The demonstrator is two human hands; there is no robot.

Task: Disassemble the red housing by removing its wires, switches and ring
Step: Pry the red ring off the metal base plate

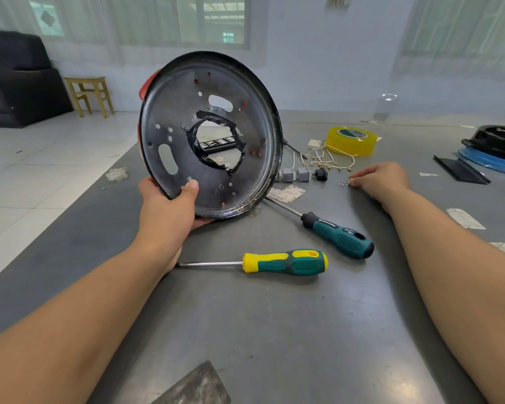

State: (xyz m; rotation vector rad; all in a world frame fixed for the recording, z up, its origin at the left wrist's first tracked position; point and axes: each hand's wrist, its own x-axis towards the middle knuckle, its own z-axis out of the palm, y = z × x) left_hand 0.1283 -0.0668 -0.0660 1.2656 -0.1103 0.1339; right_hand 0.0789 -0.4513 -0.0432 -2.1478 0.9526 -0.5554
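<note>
on grey table (274, 330), housing (210, 135) upright in left hand (169, 208)

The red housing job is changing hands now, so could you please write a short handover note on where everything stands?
Left hand: grips the bottom rim of the red housing, held up on edge, dark inside facing you.
Right hand: on the table, fingertips at the small screws.
Already out, lying behind the housing: wires, two grey switches, a black part.
Two screwdrivers lie free.
Left: no ring lies loose in view; check the housing.
</note>
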